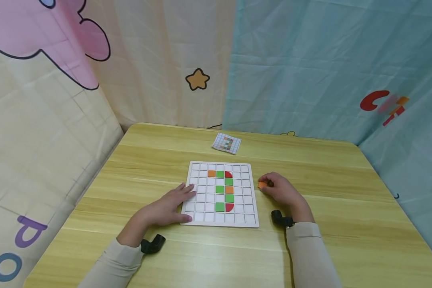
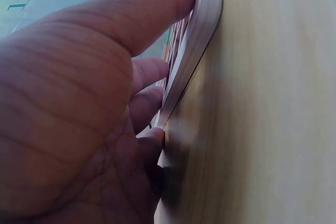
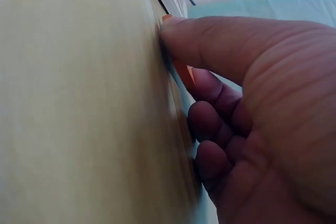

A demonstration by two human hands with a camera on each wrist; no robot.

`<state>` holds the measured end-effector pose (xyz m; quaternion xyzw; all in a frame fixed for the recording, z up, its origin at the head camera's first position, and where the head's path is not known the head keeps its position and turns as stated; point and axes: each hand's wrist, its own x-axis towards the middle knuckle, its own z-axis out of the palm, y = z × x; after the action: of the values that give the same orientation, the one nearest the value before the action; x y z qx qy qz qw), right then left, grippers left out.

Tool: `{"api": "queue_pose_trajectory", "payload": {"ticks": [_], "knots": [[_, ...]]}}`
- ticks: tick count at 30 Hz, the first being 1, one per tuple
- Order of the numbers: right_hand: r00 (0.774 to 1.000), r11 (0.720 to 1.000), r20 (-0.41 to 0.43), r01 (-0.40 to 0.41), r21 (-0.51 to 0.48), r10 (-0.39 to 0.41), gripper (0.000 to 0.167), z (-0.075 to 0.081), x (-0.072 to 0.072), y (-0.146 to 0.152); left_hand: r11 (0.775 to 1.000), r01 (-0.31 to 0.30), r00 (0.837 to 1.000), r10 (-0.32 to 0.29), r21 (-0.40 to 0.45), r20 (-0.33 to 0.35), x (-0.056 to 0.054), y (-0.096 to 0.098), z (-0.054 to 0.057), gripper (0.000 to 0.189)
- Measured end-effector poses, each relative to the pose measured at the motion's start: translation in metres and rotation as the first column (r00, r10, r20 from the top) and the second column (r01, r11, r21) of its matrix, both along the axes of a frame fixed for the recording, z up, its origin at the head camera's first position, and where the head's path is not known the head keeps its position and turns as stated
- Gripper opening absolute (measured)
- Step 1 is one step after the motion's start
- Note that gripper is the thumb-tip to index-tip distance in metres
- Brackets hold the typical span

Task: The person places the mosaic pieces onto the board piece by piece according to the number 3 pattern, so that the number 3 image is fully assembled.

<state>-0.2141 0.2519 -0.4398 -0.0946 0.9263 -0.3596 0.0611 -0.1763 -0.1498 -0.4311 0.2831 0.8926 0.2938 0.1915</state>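
A white square grid board point(image 1: 201, 218) lies on the table with orange, green and red tiles in its cells. The coloured cells form a bent column, with red rounded tiles point(image 1: 229, 207) at its upper and lower right corners. My left hand point(image 1: 167, 206) rests on the board's left edge, fingers spread, thumb at the near corner. To the right of the board, my right hand point(image 1: 281, 190) pinches an orange tile point(image 1: 262, 185) between thumb and fingers, low over the table. In the right wrist view the orange tile point(image 3: 184, 72) shows beneath the thumb; the other fingers are curled.
Behind the board lies a small printed card point(image 1: 227, 143) with a similar coloured grid pattern. The wooden table point(image 1: 345, 188) is bordered by printed curtains point(image 1: 295, 72) at the back and sides. A black wrist device point(image 1: 153, 244) sits by each sleeve.
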Motion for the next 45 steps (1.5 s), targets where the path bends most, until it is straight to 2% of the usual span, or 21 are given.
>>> {"api": "queue_pose_trajectory", "payload": {"ticks": [12, 19, 36, 41, 45], "knots": [[1.000, 1.000, -0.006, 0.009, 0.020, -0.009, 0.021, 0.011, 0.002, -0.008, 1.000, 0.014, 1.000, -0.014, 0.002, -0.013, 0.001, 0.000, 0.001, 0.080], [1.000, 1.000, 0.019, 0.022, 0.006, -0.022, 0.023, 0.018, 0.003, -0.019, 1.000, 0.016, 1.000, -0.016, -0.001, -0.013, 0.001, 0.000, 0.001, 0.080], [0.990, 0.988, -0.028, -0.140, -0.067, 0.138, 0.026, 0.037, 0.012, -0.064, 1.000, 0.022, 0.999, -0.022, -0.014, -0.040, 0.001, 0.002, -0.001, 0.082], [0.979, 0.976, -0.042, -0.200, -0.084, 0.197, 0.027, 0.040, 0.016, -0.078, 0.999, 0.026, 0.998, -0.027, -0.022, -0.052, 0.002, 0.003, -0.001, 0.083], [0.961, 0.959, -0.074, -0.271, -0.081, 0.265, 0.027, 0.041, 0.019, -0.090, 0.999, 0.029, 0.998, -0.030, -0.023, -0.060, 0.003, 0.005, 0.001, 0.083]]}}
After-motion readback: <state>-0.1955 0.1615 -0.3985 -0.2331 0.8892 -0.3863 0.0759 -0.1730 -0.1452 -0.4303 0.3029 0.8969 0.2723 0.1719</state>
